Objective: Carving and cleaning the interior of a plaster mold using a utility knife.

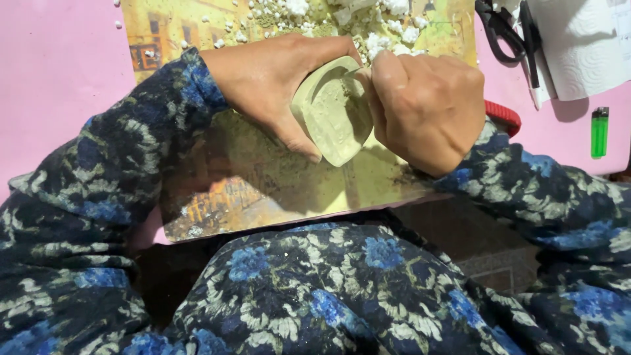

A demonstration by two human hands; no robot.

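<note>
over the near edge of the picture board [263, 190], at the middle of the view, both hands meet on a pale green soap block [332, 110]. left hand [269, 89] comes in from 10 o'clock and is clamped around the block, fingers behind it and thumb along its lower edge, holding it tilted with its hollowed face toward the camera. right hand [427, 108] comes from 3 o'clock, curled into a fist, thumb pressed against the block's upper right rim; what it grips inside the fist i cannot tell, though a red handle [503, 117] sticks out behind the wrist. white crumbs [368, 23] lie scattered at 12 o'clock on the board. black scissors [506, 29] and a paper towel [578, 46] sit at 1 o'clock on the pink tabletop [59, 79], a green lighter [599, 131] at 3 o'clock. bare tabletop shows to the left at 9 o'clock; the board's near edge overhangs the lap.
</note>
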